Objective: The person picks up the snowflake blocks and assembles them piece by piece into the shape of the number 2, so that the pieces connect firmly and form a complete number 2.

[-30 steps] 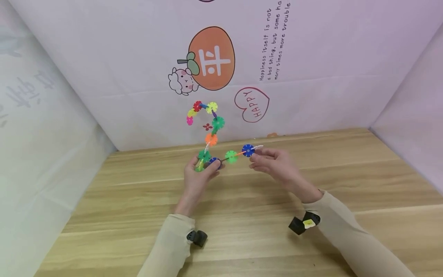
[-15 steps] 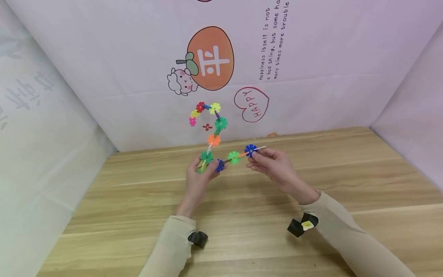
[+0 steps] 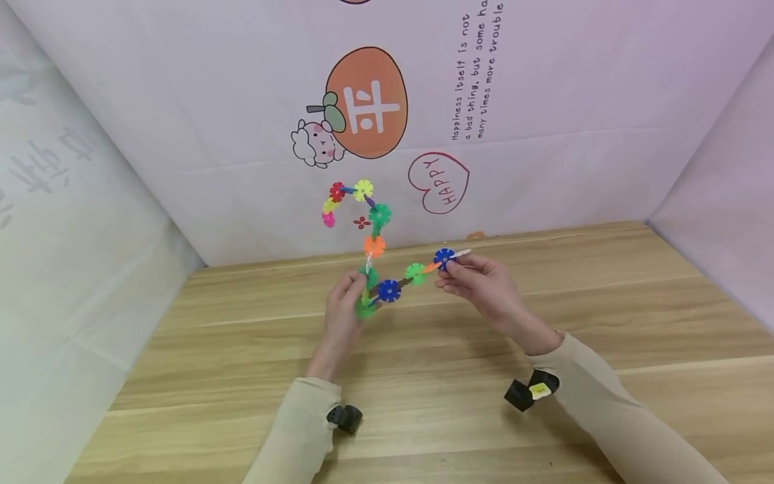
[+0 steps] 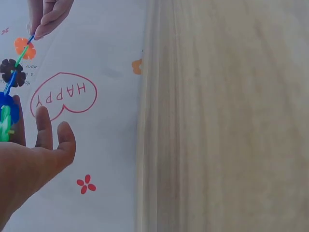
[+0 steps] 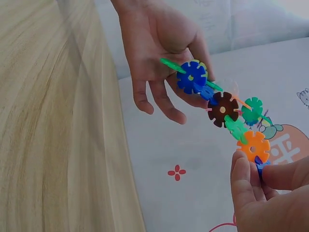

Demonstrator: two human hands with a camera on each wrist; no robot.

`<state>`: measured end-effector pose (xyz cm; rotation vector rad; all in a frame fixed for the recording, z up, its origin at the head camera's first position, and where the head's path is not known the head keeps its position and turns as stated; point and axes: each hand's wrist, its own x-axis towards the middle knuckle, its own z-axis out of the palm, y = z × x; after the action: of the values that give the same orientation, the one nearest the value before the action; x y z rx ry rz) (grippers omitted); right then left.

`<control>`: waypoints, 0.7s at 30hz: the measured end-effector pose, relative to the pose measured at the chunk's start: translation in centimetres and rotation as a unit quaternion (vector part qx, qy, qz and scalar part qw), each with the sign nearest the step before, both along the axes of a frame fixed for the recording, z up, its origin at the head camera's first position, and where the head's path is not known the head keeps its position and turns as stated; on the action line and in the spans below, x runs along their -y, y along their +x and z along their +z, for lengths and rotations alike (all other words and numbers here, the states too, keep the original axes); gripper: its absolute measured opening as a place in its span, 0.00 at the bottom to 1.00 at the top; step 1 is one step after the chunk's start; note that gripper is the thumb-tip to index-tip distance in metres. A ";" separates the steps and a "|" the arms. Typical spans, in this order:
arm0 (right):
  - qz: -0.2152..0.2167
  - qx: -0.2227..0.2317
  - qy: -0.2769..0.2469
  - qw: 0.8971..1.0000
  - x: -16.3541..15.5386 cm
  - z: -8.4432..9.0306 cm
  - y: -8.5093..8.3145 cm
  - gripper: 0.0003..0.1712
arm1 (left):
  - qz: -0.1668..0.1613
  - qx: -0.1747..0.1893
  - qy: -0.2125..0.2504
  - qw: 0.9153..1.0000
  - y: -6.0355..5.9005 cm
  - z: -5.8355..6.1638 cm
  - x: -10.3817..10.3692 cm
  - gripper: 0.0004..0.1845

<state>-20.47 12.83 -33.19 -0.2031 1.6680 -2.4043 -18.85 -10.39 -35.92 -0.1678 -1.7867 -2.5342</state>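
A chain of colourful snowflake discs hangs in the air between both hands above the wooden table. My left hand grips it low down, at a green disc, next to a blue disc. From there one arm of the chain rises past an orange disc and a green one to a yellow disc, then curls down to a pink one. My right hand pinches the other end at a blue disc, just past the orange disc in the right wrist view.
Pale backdrop walls close in the table on three sides, with an orange fruit sticker and a "HAPPY" heart behind the chain. A small orange thing lies at the table's back edge. Black wrist cameras sit on both sleeves.
My left hand has turned, so the low blue disc now faces the head camera. The chain's upright arm has leaned a little to the left. My right hand has risen slightly.
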 end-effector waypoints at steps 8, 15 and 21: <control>0.000 -0.006 0.000 1.000 -0.4 0.0 -0.2 0.07 | -0.008 0.006 0.002 1.000 0.0 0.0 0.3 0.04; 0.003 -0.003 0.009 1.000 -0.5 -0.1 -0.2 0.07 | -0.024 0.005 0.005 1.000 0.0 -0.2 0.6 0.03; 0.002 -0.007 0.022 1.000 -0.6 -0.2 -0.3 0.06 | -0.033 0.011 -0.019 0.999 -0.1 -0.2 0.8 0.12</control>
<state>-20.73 13.42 -33.37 -0.2170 1.7216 -2.3666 -18.93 -11.16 -36.12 -0.2045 -1.8681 -2.5571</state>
